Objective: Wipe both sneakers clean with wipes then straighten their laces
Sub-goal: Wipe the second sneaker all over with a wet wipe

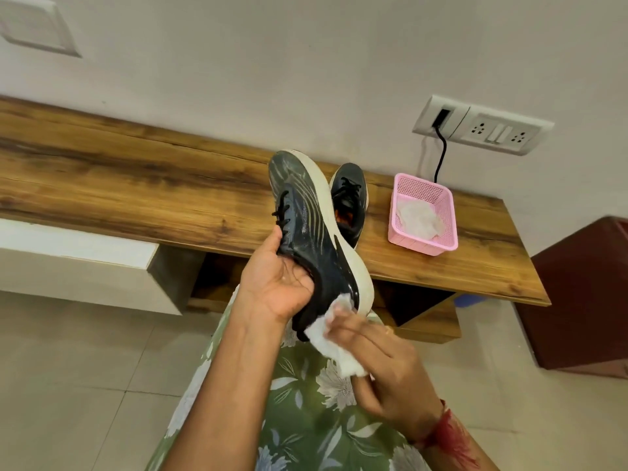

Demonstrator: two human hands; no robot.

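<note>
Sneaker gripped in left hand, fingers hidden inside; right hand holds wipe; other sneaker half hidden.

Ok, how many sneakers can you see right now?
2. One sneaker is held by the left hand while the right hand presses a wipe on its heel. The other sneaker stands on the bench behind it, partly hidden.
</note>
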